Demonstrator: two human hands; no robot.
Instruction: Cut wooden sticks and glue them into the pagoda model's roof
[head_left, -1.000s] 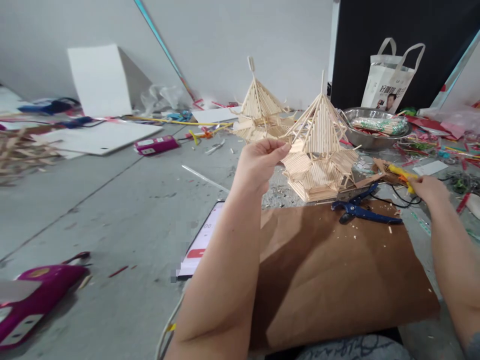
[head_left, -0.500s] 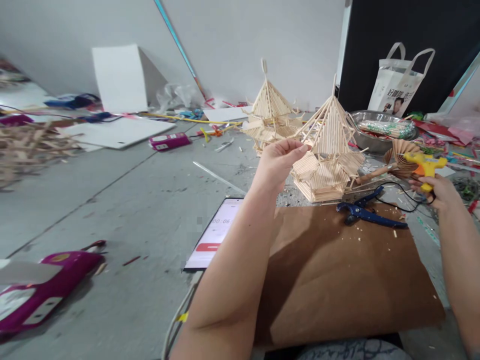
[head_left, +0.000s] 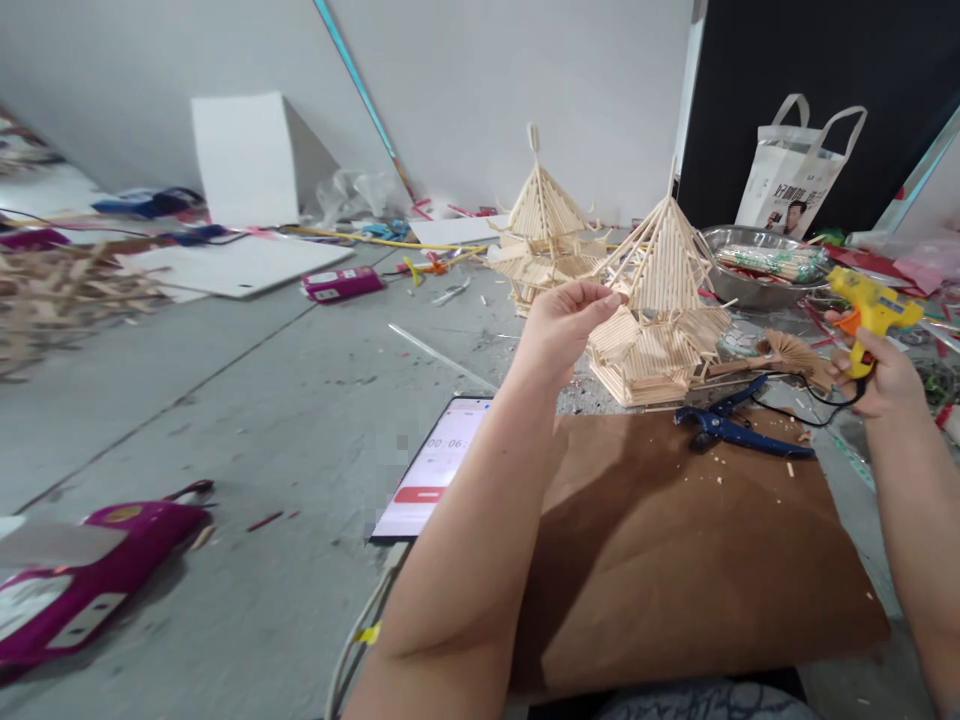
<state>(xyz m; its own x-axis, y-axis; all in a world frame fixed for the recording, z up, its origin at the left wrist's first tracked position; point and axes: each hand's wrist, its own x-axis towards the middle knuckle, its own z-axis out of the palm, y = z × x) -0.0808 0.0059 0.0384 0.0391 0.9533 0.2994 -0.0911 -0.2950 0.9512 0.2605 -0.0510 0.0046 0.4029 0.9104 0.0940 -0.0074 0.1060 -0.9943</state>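
Head view: your left hand [head_left: 564, 325] pinches tight at the left of the near stick model [head_left: 670, 262], anything gripped unclear, your right hand [head_left: 892, 385] curls round the yellow glue gun [head_left: 876, 305] off right, so best steady that pinch and aim clear of skin.

Forearms [head_left: 480, 500] bare; grey garment [head_left: 705, 699] (dark markings).

Phone [head_left: 433, 468] shows 00:06:, remaining digits hidden; lettering on its red button too small. Bag [head_left: 789, 172]: Chinese print, looks like 好咖啡, rest too blurred to read.
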